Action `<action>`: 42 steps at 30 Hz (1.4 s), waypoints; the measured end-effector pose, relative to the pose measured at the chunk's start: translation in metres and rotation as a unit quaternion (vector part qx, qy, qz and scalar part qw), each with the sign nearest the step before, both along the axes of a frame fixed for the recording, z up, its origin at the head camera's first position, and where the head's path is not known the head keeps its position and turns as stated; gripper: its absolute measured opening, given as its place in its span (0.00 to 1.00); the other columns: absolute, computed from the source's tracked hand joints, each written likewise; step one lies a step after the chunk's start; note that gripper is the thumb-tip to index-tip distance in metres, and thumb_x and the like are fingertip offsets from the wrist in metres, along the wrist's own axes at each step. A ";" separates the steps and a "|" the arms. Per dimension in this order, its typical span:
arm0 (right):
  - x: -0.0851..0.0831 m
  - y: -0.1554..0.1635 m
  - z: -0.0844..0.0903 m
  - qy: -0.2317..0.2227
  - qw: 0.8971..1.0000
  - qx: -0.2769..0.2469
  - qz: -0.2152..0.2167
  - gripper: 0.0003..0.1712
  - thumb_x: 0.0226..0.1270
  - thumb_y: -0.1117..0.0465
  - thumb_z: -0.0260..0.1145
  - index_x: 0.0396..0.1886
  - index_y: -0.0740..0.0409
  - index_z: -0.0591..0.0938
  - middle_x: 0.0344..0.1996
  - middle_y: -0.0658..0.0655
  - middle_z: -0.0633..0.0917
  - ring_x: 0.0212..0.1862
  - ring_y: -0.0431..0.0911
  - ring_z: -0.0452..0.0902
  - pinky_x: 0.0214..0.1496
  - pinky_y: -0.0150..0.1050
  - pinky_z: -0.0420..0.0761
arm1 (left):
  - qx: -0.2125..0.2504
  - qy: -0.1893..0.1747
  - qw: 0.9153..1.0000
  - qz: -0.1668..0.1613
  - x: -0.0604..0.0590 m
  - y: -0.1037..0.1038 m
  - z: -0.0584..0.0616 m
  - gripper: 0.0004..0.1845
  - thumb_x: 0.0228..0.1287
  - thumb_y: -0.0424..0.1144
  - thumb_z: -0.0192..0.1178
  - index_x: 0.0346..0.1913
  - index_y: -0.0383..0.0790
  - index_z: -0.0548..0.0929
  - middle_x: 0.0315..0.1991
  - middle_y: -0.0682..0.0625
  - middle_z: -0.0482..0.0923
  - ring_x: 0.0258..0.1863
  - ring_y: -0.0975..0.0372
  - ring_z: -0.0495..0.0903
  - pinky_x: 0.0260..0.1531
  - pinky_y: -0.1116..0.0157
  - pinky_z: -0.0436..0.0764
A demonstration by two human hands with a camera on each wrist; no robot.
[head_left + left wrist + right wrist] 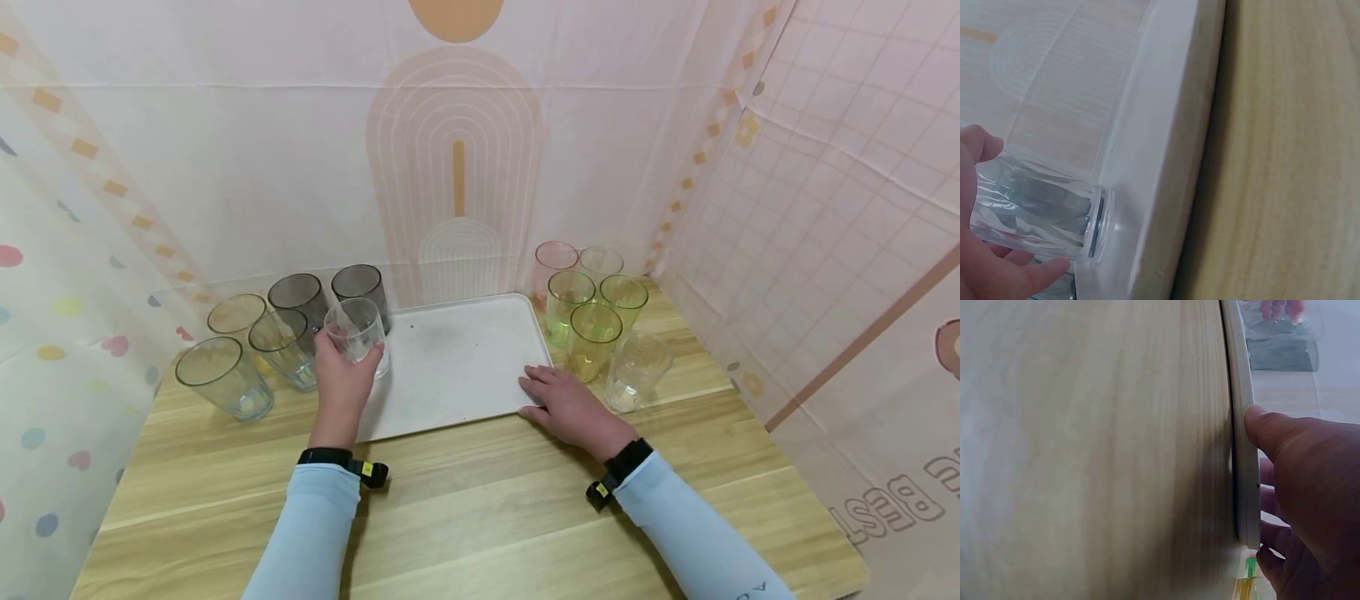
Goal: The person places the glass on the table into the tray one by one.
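Left hand (341, 379) wrapped round clear tumbler (358, 333), holding it tilted over left edge of white tray (457, 367). Base looks just at tray rim in left wrist view, can't tell if touching. Right hand (570, 408) flat, fingers relaxed, pressing tray's right front corner on wooden table (480, 517). Grey-ish glasses (296, 300) bunched left of tray, green ones (592, 321) right.
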State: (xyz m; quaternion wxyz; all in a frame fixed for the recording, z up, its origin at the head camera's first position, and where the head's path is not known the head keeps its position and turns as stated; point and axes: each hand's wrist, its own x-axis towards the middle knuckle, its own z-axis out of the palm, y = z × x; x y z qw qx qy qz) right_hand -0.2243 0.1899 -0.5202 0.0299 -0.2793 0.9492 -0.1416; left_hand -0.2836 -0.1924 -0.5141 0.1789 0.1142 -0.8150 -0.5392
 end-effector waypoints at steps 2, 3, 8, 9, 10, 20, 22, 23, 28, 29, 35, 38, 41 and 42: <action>0.000 0.000 -0.001 -0.001 1.000 0.002 -0.001 0.35 0.87 0.47 0.65 0.81 0.64 0.75 0.83 0.66 0.71 0.83 0.63 0.64 0.86 0.60 0.63 | -0.002 0.001 1.000 -0.002 -0.001 0.000 -0.002 0.44 0.70 0.42 0.75 0.79 0.34 0.62 0.73 0.34 0.69 0.74 0.45 0.68 0.78 0.45 0.69; -0.001 0.000 -0.001 -0.002 1.000 0.003 -0.002 0.35 0.87 0.47 0.65 0.81 0.64 0.75 0.83 0.66 0.70 0.84 0.63 0.64 0.87 0.59 0.63 | -0.004 0.000 1.000 -0.003 -0.001 -0.001 -0.002 0.44 0.71 0.42 0.75 0.80 0.35 0.61 0.74 0.34 0.69 0.76 0.45 0.68 0.79 0.45 0.68; -0.002 0.000 -0.003 -0.005 1.000 0.003 -0.003 0.36 0.87 0.46 0.64 0.81 0.64 0.74 0.83 0.65 0.70 0.84 0.63 0.63 0.87 0.59 0.62 | -0.001 -0.005 1.000 -0.007 -0.001 -0.002 -0.005 0.45 0.71 0.43 0.76 0.80 0.36 0.60 0.78 0.35 0.66 0.82 0.46 0.63 0.84 0.47 0.64; -0.002 0.000 -0.003 -0.005 1.000 0.002 -0.003 0.36 0.87 0.46 0.65 0.81 0.64 0.75 0.83 0.65 0.70 0.84 0.63 0.63 0.87 0.59 0.62 | 0.000 -0.005 1.000 -0.008 -0.001 -0.002 -0.006 0.45 0.71 0.43 0.75 0.80 0.37 0.60 0.78 0.35 0.66 0.83 0.46 0.62 0.84 0.47 0.63; -0.002 0.000 -0.003 -0.004 1.000 0.002 -0.003 0.36 0.87 0.46 0.65 0.81 0.63 0.75 0.83 0.65 0.70 0.84 0.63 0.64 0.87 0.59 0.62 | 0.000 -0.005 1.000 -0.009 -0.001 -0.002 -0.006 0.45 0.71 0.43 0.75 0.80 0.37 0.60 0.79 0.35 0.66 0.83 0.46 0.62 0.84 0.47 0.62; -0.001 -0.001 -0.002 -0.005 1.000 0.002 -0.003 0.36 0.87 0.45 0.65 0.82 0.63 0.74 0.83 0.65 0.70 0.84 0.62 0.63 0.87 0.59 0.62 | 0.005 -0.024 1.000 -0.015 0.008 -0.003 -0.004 0.55 0.71 0.44 0.77 0.88 0.39 0.51 0.85 0.35 0.59 0.86 0.46 0.58 0.86 0.48 0.58; -0.001 -0.001 -0.002 -0.005 1.000 0.001 -0.003 0.36 0.87 0.46 0.65 0.81 0.63 0.75 0.83 0.65 0.70 0.84 0.63 0.64 0.87 0.59 0.62 | 0.006 -0.021 1.000 -0.020 0.015 -0.004 -0.004 0.56 0.71 0.44 0.77 0.88 0.39 0.50 0.85 0.35 0.58 0.86 0.46 0.58 0.86 0.48 0.58; -0.001 -0.001 -0.002 -0.005 1.000 0.001 -0.003 0.36 0.87 0.46 0.65 0.81 0.63 0.75 0.83 0.65 0.70 0.84 0.63 0.64 0.87 0.59 0.62 | 0.005 -0.021 1.000 -0.022 0.019 -0.004 -0.004 0.56 0.71 0.44 0.77 0.89 0.39 0.50 0.86 0.36 0.58 0.86 0.46 0.57 0.86 0.48 0.58; -0.001 -0.001 -0.001 -0.006 1.000 0.002 -0.004 0.36 0.87 0.46 0.65 0.82 0.64 0.74 0.83 0.65 0.70 0.84 0.63 0.63 0.87 0.59 0.61 | -0.002 -0.020 0.999 -0.026 0.046 -0.013 -0.001 0.54 0.72 0.44 0.76 0.88 0.35 0.52 0.85 0.34 0.60 0.85 0.43 0.58 0.85 0.44 0.59; 0.000 0.000 -0.001 -0.007 1.000 0.002 -0.005 0.36 0.87 0.46 0.65 0.82 0.63 0.74 0.83 0.65 0.69 0.84 0.63 0.63 0.87 0.59 0.61 | -0.006 -0.019 1.000 -0.024 0.051 -0.017 -0.001 0.52 0.73 0.44 0.76 0.87 0.35 0.54 0.84 0.35 0.61 0.85 0.43 0.59 0.85 0.44 0.60; -0.001 0.000 -0.002 -0.008 1.000 0.007 -0.005 0.36 0.87 0.45 0.64 0.82 0.63 0.74 0.84 0.65 0.69 0.84 0.62 0.62 0.88 0.58 0.60 | 0.006 0.014 0.999 0.033 0.084 -0.050 -0.001 0.38 0.75 0.45 0.74 0.79 0.37 0.70 0.76 0.41 0.72 0.76 0.49 0.71 0.78 0.49 0.71; -0.001 -0.001 -0.003 -0.008 1.000 0.005 -0.004 0.36 0.87 0.45 0.64 0.82 0.63 0.74 0.84 0.65 0.69 0.84 0.62 0.62 0.88 0.58 0.60 | 0.010 0.053 0.994 0.100 0.094 -0.071 -0.004 0.29 0.74 0.42 0.74 0.71 0.36 0.78 0.66 0.45 0.79 0.66 0.54 0.77 0.69 0.58 0.76; -0.001 -0.001 -0.003 -0.008 1.000 0.004 -0.005 0.36 0.87 0.45 0.64 0.82 0.63 0.74 0.84 0.65 0.69 0.84 0.62 0.62 0.88 0.58 0.60 | -0.002 0.088 0.982 0.164 0.100 -0.091 -0.007 0.23 0.73 0.41 0.74 0.64 0.37 0.82 0.57 0.54 0.78 0.57 0.61 0.77 0.59 0.66 0.74; -0.001 -0.001 -0.003 -0.008 1.000 0.003 -0.005 0.36 0.87 0.45 0.64 0.82 0.63 0.74 0.84 0.64 0.69 0.84 0.62 0.63 0.88 0.58 0.60 | -0.010 0.095 0.979 0.181 0.100 -0.097 -0.008 0.23 0.73 0.41 0.74 0.64 0.37 0.81 0.56 0.58 0.76 0.56 0.64 0.75 0.57 0.68 0.73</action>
